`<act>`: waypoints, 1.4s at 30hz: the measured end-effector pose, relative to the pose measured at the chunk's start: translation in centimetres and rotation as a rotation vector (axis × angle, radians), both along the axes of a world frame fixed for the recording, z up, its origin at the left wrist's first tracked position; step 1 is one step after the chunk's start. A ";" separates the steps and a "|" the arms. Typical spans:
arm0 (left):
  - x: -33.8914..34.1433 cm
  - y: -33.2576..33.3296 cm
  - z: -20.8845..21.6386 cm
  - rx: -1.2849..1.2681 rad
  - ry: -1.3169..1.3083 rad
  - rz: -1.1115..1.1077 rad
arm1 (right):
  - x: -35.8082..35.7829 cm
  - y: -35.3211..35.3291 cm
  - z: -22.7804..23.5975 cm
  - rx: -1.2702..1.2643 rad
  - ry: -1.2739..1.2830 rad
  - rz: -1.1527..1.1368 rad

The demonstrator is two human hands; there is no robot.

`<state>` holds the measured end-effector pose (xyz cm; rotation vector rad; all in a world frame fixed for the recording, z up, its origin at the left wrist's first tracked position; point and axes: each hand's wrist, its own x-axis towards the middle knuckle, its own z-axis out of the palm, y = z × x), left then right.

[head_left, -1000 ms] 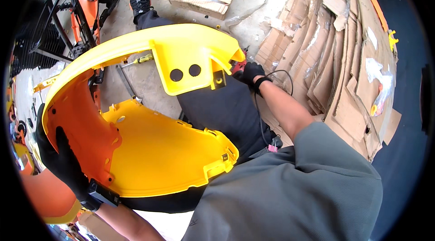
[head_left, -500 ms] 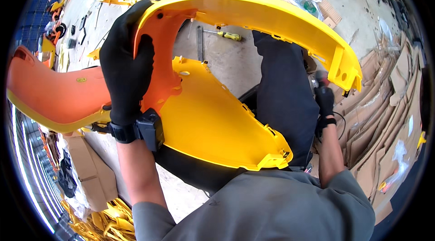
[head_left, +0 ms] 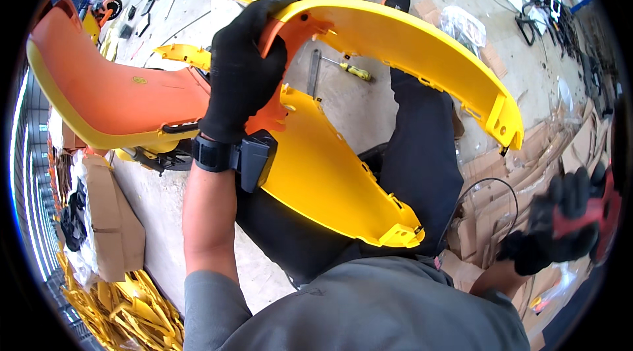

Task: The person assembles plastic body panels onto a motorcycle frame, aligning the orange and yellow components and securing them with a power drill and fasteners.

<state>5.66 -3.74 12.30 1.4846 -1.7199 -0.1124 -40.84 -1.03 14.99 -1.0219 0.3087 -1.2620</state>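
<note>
My left hand [head_left: 244, 74], in a black glove with a dark module strapped at the wrist, is closed on the edge of an orange plastic panel [head_left: 295, 47]. A yellow curved strip [head_left: 409, 41] arcs out from its top, and a broad yellow panel [head_left: 330, 166] spreads from its lower part across my lap. Out at the far right, my gloved right hand [head_left: 554, 219] is closed around a red and black power tool [head_left: 610, 209]. Motion blurs that tool, and the picture's dark rim hides part of it. It is well apart from the panels.
An orange body part with a yellow rim [head_left: 112, 94] stands at the left. A yellow-handled screwdriver [head_left: 356, 71] and a flat metal bar [head_left: 314, 72] lie on the floor ahead. Flattened cardboard [head_left: 488, 179] covers the right side; yellow plastic pieces [head_left: 125, 311] are heaped at lower left.
My right hand has swung from beside my right knee out to the far right with the red and black power tool. The left hand and panel appear farther right as the view shifts.
</note>
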 end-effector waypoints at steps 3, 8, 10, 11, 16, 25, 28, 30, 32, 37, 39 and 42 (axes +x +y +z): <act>0.0 -0.5 -0.5 -0.057 0.013 -0.029 | 5.8 -4.3 1.8 -0.209 0.273 0.812; 0.1 0.0 -0.2 -0.088 0.003 -0.039 | 13.2 -0.1 -2.6 0.393 0.299 0.598; 0.1 0.0 -0.5 -0.108 -0.017 -0.043 | 14.8 1.2 -4.6 0.655 0.267 0.417; 0.1 -0.2 -0.5 -0.134 -0.037 -0.056 | 15.5 1.4 -5.0 0.739 0.257 0.350; 0.4 -0.3 -0.8 -0.124 -0.035 -0.038 | 17.5 -1.4 -7.1 0.307 0.527 0.313; 0.2 -0.2 -0.7 -0.133 -0.074 -0.024 | 19.6 -2.9 -7.8 0.266 0.451 0.326; 0.0 -0.1 -0.7 -0.122 -0.074 -0.010 | 19.7 -3.0 -8.4 0.299 0.430 0.325; 0.0 -0.2 -0.7 -0.116 -0.069 -0.008 | 19.8 -3.0 -8.5 0.306 0.314 0.332; 0.1 -0.3 -0.7 -0.106 -0.062 -0.007 | 19.8 -2.9 -8.2 0.320 0.322 0.328; 0.2 -0.4 -1.0 -0.101 -0.030 -0.012 | 19.7 -3.0 -9.2 0.335 0.303 0.339; 0.2 -0.4 -0.9 -0.104 -0.030 -0.006 | 19.7 -3.2 -9.6 0.286 0.314 0.329; 0.2 -0.4 -0.8 -0.095 -0.055 -0.013 | 19.9 -3.3 -9.4 0.271 0.318 0.330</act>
